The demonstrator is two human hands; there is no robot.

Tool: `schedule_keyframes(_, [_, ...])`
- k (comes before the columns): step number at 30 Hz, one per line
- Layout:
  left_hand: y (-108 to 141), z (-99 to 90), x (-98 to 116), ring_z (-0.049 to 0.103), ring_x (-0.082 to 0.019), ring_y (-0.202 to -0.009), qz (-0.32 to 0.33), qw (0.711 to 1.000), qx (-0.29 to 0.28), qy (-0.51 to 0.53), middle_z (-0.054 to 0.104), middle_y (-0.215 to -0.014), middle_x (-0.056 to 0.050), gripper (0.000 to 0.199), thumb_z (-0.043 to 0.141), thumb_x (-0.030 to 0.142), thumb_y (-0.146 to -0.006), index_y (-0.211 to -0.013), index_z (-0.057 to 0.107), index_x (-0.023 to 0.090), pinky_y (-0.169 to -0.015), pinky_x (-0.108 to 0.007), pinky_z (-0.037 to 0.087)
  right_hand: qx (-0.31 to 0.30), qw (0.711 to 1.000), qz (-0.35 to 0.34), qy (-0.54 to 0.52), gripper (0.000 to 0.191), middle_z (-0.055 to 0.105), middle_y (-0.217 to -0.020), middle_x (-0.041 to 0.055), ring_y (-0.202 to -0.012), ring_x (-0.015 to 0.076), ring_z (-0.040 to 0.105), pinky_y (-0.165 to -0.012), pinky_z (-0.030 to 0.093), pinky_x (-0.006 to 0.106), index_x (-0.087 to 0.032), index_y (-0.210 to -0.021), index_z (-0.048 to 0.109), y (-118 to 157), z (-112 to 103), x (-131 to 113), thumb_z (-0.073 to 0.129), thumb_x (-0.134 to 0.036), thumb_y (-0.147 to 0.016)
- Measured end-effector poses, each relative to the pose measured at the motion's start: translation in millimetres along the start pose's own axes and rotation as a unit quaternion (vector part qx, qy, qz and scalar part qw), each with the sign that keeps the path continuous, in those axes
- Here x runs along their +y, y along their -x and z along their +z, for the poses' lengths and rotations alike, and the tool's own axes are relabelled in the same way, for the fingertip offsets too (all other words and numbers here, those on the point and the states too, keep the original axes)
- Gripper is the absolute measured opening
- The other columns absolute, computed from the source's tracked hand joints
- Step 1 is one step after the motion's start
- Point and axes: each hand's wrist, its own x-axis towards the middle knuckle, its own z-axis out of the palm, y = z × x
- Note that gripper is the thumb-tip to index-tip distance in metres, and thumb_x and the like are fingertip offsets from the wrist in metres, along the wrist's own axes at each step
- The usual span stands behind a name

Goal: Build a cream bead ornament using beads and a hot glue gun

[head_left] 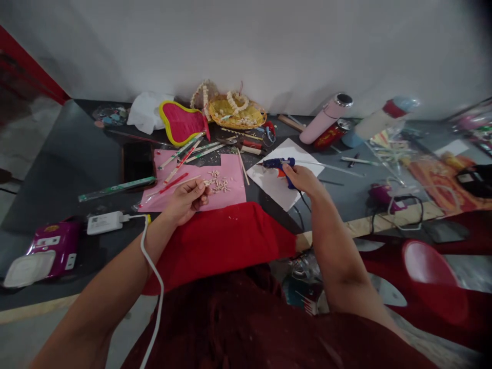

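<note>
A blue glue gun (pixel 277 163) is gripped in the right hand (pixel 302 179) and, well apart, a pale piece (pixel 206 183) is being pinched by the left hand (pixel 188 200) over pink paper (pixel 233 166)!

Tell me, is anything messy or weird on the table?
Yes: tiny pale flecks litter the dark tabletop beyond the pink paper, like spilled crumbs. That paper's far edge also has a notch, as if cut.
</note>
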Motion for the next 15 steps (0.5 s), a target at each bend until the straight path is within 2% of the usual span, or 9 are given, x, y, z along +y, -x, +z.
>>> schedule_keyframes(3, [0.5, 0.9, 0.7, 0.049, -0.004, -0.053, -0.005, 1.000, 0.000, -0.004, 0.061, -0.072, -0.002, 0.016, 0.070, 0.025, -0.074, -0.073, 0.059, 0.012, -0.051, -0.017, 0.041, 0.102, 0.991, -0.022, 0.088, 0.040, 0.066, -0.092, 0.0152, -0.087, 0.0254, 0.061, -0.072, 0.042, 0.033, -0.014, -0.089, 0.063, 11.6, -6.9, -17.0, 0.045, -0.049, -0.086])
schedule_keyframes(5, [1.0, 1.2, 1.2, 0.049, -0.004, -0.054, -0.010, 1.000, -0.001, -0.007, 0.062, -0.073, -0.002, 0.017, 0.070, 0.026, -0.073, -0.074, 0.059, 0.013, -0.051, -0.016, 0.041, 0.145, 0.982, -0.110, 0.059, 0.027, 0.066, -0.098, 0.0107, -0.090, 0.0222, 0.060, -0.075, 0.042, 0.031, -0.017, -0.098, 0.061, 28.7, -5.6, -41.2, 0.049, -0.038, -0.085])
schedule_keyframes(6, [1.3, 1.4, 1.5, 0.049, -0.004, -0.054, -0.011, 1.000, -0.002, -0.011, 0.062, -0.073, -0.002, 0.017, 0.070, 0.026, -0.073, -0.075, 0.059, 0.013, -0.051, -0.016, 0.041, 0.138, 0.977, -0.156, 0.034, 0.023, 0.066, -0.098, 0.0084, -0.089, 0.0200, 0.060, -0.075, 0.042, 0.030, -0.019, -0.099, 0.060, 38.5, -2.3, -55.9, 0.049, -0.033, -0.085])
schedule_keyframes(8, [2.2, 1.4, 1.7, 0.050, -0.004, -0.054, -0.010, 1.000, -0.002, -0.020, 0.062, -0.073, -0.002, 0.018, 0.070, 0.027, -0.074, -0.075, 0.059, 0.013, -0.050, -0.016, 0.041, 0.074, 0.964, -0.256, -0.001, 0.019, 0.066, -0.098, 0.0051, -0.086, 0.0167, 0.060, -0.074, 0.041, 0.027, -0.020, -0.100, 0.059, 56.9, 9.2, -86.0, 0.049, -0.028, -0.086])
schedule_keyframes(10, [3.0, 1.0, 1.5, 0.049, -0.004, -0.054, -0.010, 1.000, -0.003, -0.028, 0.062, -0.072, -0.002, 0.018, 0.070, 0.027, -0.074, -0.075, 0.059, 0.012, -0.049, -0.015, 0.040, 0.004, 0.946, -0.324, -0.007, 0.017, 0.066, -0.097, 0.0043, -0.085, 0.0155, 0.060, -0.072, 0.041, 0.025, -0.020, -0.099, 0.060, 70.1, 24.7, -110.8, 0.050, -0.025, -0.086])
schedule_keyframes(12, [3.5, 0.1, 0.7, 0.049, -0.005, -0.054, -0.018, 0.999, -0.011, -0.032, 0.062, -0.073, -0.002, 0.018, 0.069, 0.027, -0.074, -0.077, 0.059, 0.013, -0.049, -0.016, 0.040, -0.025, 0.941, -0.337, 0.003, 0.016, 0.066, -0.095, 0.0050, -0.083, 0.0159, 0.060, -0.070, 0.040, 0.025, -0.019, -0.097, 0.060, 75.7, 40.1, -124.9, 0.050, -0.021, -0.085])
schedule_keyframes(15, [3.1, -1.5, -0.9, 0.050, -0.005, -0.055, -0.030, 0.998, -0.029, -0.039, 0.063, -0.075, -0.003, 0.017, 0.067, 0.028, -0.077, -0.080, 0.059, 0.013, -0.050, -0.017, 0.041, -0.026, 0.946, -0.322, 0.005, 0.013, 0.065, -0.092, 0.0068, -0.082, 0.0177, 0.059, -0.069, 0.040, 0.026, -0.019, -0.092, 0.061, 72.8, 57.3, -126.9, 0.050, -0.018, -0.084])
